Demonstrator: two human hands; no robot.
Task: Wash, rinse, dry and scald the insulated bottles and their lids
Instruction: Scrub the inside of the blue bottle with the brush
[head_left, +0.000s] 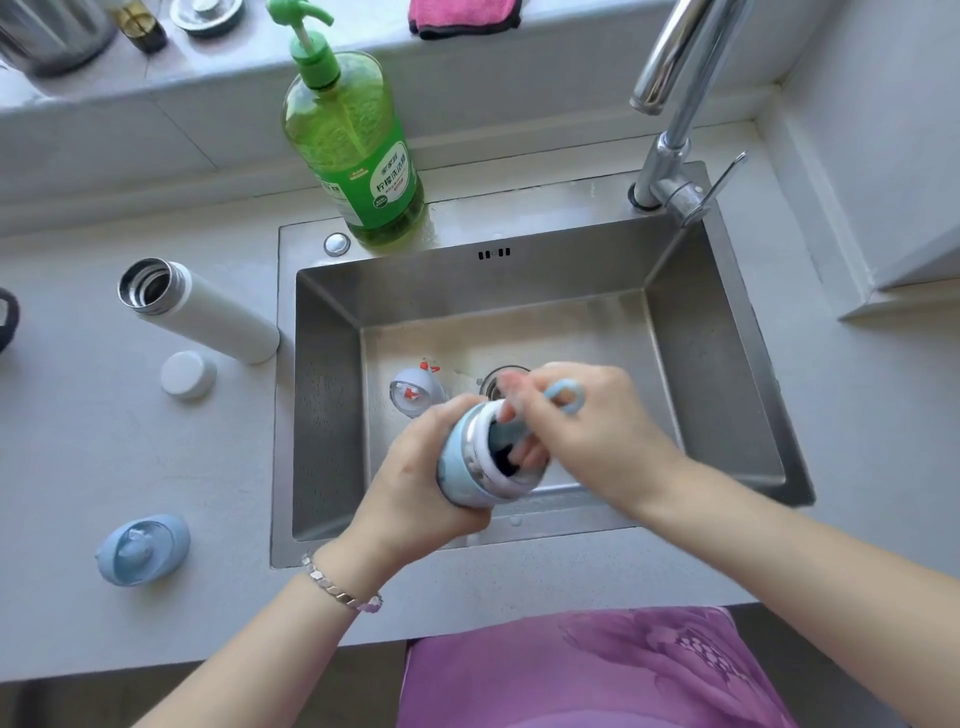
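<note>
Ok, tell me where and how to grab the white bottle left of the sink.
Wrap a hand round the white bottle at mid-body, coming from its left side. It seems to stand upright, lidless, mouth open on top, a plain cylinder with no handle. Its base sits close to the sink rim on the right.

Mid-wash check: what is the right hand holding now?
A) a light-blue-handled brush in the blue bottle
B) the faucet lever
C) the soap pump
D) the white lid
A: the right hand grips the brush by its light-blue loop, its end inside the blue bottle that the left hand holds over the sink.
</note>
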